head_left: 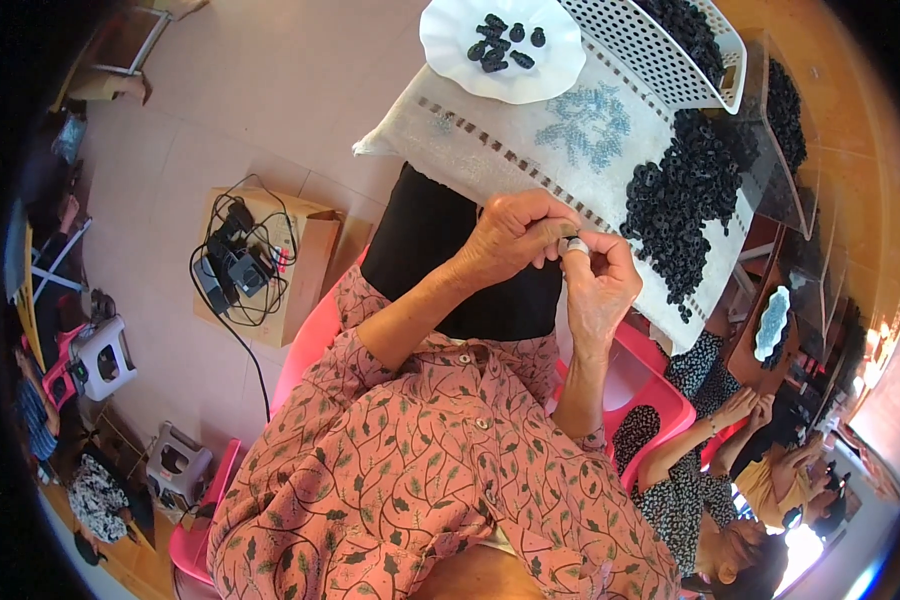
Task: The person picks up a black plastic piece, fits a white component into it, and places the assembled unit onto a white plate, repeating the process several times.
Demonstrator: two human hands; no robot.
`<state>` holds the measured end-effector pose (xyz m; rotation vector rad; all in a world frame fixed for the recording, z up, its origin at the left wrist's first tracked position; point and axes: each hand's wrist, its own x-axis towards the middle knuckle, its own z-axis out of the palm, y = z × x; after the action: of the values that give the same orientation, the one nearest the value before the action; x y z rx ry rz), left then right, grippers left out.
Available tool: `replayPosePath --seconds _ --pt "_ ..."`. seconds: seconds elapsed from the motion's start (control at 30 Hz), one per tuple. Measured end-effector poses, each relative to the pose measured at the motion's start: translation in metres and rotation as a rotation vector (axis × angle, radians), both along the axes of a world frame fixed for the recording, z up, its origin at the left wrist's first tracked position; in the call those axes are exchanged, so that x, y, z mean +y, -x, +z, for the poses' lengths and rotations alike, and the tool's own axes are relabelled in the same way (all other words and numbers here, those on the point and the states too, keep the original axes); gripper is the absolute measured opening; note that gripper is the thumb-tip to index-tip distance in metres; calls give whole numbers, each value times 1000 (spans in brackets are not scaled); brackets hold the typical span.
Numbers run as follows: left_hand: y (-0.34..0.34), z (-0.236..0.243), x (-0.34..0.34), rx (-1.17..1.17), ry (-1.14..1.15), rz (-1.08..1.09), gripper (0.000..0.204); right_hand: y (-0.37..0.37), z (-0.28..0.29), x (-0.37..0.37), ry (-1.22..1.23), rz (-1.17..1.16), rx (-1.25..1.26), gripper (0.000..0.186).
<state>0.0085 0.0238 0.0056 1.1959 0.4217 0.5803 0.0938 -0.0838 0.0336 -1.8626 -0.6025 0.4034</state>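
Note:
My left hand [518,236] and my right hand [600,290] meet at the fingertips above the near edge of the table. Both are closed in a pinch around a small black piece, mostly hidden by the fingers. A white wrap [576,245] covers a finger of my right hand. Just right of the hands, a heap of small black ring-like parts [675,200] lies on the white-covered table [490,165]. Beyond the hands is a scatter of small clear bluish pieces [588,122]. Farther off, a white scalloped plate [445,50] bears several black knobbly parts [494,48].
A white perforated basket [625,45] of black parts stands at the far right, beside a clear panel [780,150]. At left, a cardboard box [310,270] carries black adapters and cables [238,268]. Other people sit at lower right and far left, near plastic stools [105,358].

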Motion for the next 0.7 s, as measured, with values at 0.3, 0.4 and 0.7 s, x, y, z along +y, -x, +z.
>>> replayPosePath --seconds 0.3,0.4,0.7 --pt "-2 1 -6 2 114 -19 10 -2 14 2 12 15 137 3" --pt "-4 0 -9 -41 253 31 13 -1 22 7 5 -4 209 2" --pt "-1 0 -7 -18 213 31 13 0 20 5 -2 4 241 3"
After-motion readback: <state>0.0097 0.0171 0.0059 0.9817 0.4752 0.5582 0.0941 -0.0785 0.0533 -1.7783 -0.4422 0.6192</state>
